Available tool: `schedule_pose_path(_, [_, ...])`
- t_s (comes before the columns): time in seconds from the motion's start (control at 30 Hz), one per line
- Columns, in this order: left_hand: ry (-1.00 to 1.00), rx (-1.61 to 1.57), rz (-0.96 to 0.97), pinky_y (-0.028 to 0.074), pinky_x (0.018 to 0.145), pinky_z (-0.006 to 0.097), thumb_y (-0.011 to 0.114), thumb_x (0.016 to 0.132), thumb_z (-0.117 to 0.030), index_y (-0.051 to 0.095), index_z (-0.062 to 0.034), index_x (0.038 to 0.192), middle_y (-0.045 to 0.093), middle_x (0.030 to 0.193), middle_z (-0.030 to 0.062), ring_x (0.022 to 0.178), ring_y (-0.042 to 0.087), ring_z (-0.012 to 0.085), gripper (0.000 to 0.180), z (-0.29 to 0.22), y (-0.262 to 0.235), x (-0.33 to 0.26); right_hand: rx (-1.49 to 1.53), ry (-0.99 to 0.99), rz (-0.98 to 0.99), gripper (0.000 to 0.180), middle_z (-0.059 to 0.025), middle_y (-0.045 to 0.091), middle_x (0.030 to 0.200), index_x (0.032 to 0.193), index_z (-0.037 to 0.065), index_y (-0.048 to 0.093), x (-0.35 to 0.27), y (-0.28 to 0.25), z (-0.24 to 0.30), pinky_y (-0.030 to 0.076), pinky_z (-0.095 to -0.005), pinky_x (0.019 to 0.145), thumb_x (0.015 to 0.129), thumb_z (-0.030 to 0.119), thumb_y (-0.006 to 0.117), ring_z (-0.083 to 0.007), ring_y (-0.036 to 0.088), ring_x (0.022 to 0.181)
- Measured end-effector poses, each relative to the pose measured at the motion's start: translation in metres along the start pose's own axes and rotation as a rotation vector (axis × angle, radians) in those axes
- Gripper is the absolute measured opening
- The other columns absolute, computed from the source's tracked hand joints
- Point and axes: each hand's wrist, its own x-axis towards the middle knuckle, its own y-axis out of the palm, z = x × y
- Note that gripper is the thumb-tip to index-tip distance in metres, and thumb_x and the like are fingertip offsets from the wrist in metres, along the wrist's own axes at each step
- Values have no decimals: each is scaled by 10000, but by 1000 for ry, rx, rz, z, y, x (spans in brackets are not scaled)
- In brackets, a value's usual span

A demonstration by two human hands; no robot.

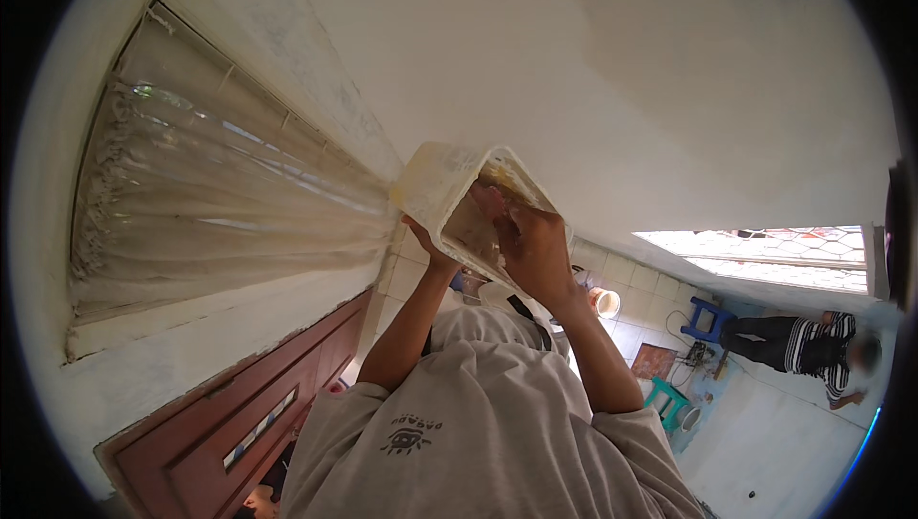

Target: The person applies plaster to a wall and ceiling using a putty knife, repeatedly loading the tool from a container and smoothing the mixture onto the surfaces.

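A pale plastic container [430, 184] is lying tilted between the two hands, its base-to-mouth axis running left to right and its open mouth facing the right hand [537, 253]. That hand, the nearer to the mouth, is reaching inside; a pinkish shape [490, 200] is showing at its fingers, but the view is not revealing whether they are gripping it. The left hand [437, 249] is grasping the container's lower side. Left of the container, a curtain [229, 204] is hanging.
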Motion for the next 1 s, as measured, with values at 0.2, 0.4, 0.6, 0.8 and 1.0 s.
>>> schedule_pose_path(0.2, [-244, -121, 497, 398, 1114, 509, 305, 825, -917, 333, -128, 1537, 438, 1480, 145, 1324, 473, 319, 1063, 3, -37, -2, 71, 3, 9, 108, -245, 639, 764, 978, -71, 662, -6, -11, 19, 498, -439, 608, 905, -5, 617, -412, 637, 662])
schedule_pose_path(0.4, [-197, -248, 69, 411, 1095, 509, 303, 850, -896, 366, -120, 1509, 478, 1427, 132, 1291, 493, 328, 1021, 0, -24, -13, 58, -11, -22, 58, -234, 646, 744, 911, -59, 663, -15, 7, 12, 497, -396, 601, 869, -41, 628, -389, 647, 646])
schedule_pose_path(0.6, [-22, 59, 38, 431, 1079, 466, 277, 904, -845, 380, -99, 1489, 490, 1410, 130, 1283, 502, 305, 953, 15, -38, -15, 102, 103, -92, 66, -236, 651, 789, 901, -59, 663, -28, 7, 11, 494, -414, 617, 896, -12, 618, -402, 638, 683])
schedule_pose_path(0.8, [-14, -77, -6, 440, 1056, 445, 285, 909, -836, 365, -67, 1493, 508, 1396, 114, 1276, 508, 277, 969, 26, -68, -16, 39, 106, -160, 102, -219, 656, 767, 869, -71, 651, -48, 15, 6, 489, -408, 608, 906, 25, 645, -370, 648, 668])
schedule_pose_path(1.0, [-122, 149, 151, 435, 1083, 418, 304, 914, -826, 356, -78, 1506, 491, 1426, 107, 1290, 506, 265, 955, 10, -56, -18, 136, 246, -76, 132, -223, 668, 764, 862, -79, 635, -63, 15, -6, 503, -404, 616, 923, 38, 631, -361, 669, 682])
